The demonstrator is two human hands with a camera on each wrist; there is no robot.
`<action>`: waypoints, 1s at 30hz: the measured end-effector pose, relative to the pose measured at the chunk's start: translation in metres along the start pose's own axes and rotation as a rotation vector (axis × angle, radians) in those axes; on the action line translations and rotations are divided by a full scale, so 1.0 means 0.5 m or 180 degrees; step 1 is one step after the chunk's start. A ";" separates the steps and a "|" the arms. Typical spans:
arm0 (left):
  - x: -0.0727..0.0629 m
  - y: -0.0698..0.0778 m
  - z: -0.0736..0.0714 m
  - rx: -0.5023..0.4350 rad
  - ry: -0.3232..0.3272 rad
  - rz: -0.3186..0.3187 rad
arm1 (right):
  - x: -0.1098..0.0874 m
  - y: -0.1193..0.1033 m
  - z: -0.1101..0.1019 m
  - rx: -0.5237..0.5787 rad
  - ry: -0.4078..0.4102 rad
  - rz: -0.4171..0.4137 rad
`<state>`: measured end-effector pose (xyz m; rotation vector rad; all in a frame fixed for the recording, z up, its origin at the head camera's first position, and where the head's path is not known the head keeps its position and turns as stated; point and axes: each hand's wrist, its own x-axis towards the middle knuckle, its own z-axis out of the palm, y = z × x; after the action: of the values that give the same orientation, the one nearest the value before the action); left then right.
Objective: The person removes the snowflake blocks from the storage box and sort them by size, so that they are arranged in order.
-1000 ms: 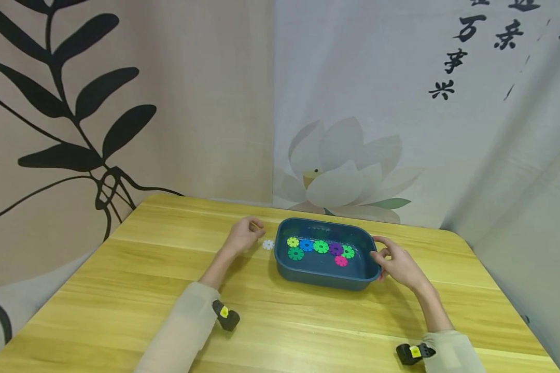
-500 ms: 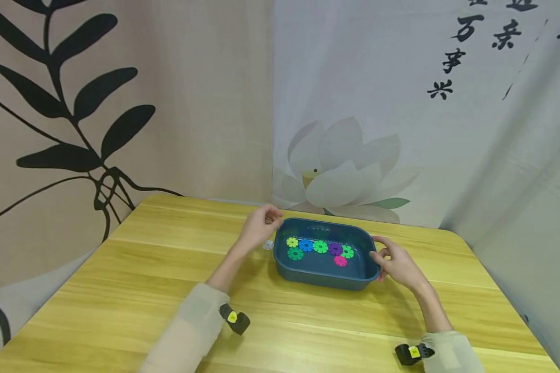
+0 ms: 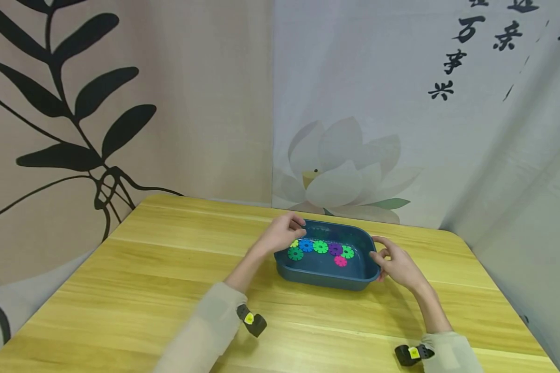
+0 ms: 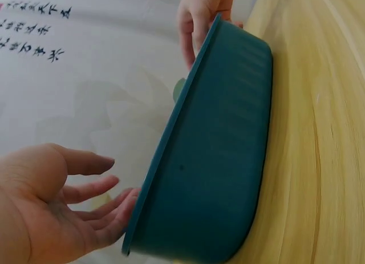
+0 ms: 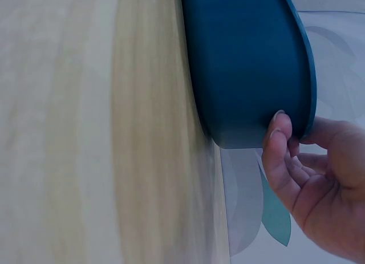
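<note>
"So, status?"
"Tub (image 3: 326, 281) between my hands; right hand (image 3: 399, 265) pinches its rim; left hand (image 3: 281, 233) loose over the opposite end, gripping nothing visible; step looks like reaching in; next likely needs a fingertip pinch while the right steadies."
"Contents?"
"Notched discs (image 3: 320, 246): yellow, dark green nearest my left; blue, green, purple, pink, another green stretching toward my right."
</note>
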<state>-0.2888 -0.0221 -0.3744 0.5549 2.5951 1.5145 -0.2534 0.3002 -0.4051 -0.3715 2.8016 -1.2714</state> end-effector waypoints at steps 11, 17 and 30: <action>0.021 -0.003 0.048 0.0110 -0.0082 -0.0512 | 0.000 0.004 0.000 -0.0011 0.0021 -0.0002; 0.032 -0.015 0.066 0.0263 -0.0073 -0.0599 | 0.001 0.005 0.000 0.0035 0.0033 0.0000; 0.040 -0.017 0.076 0.0765 -0.0212 -0.0653 | 0.001 -0.001 0.001 0.0037 0.0054 0.0020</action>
<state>-0.3002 0.0125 -0.3987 0.3372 2.7022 1.1142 -0.2536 0.2993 -0.4051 -0.3526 2.8057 -1.2952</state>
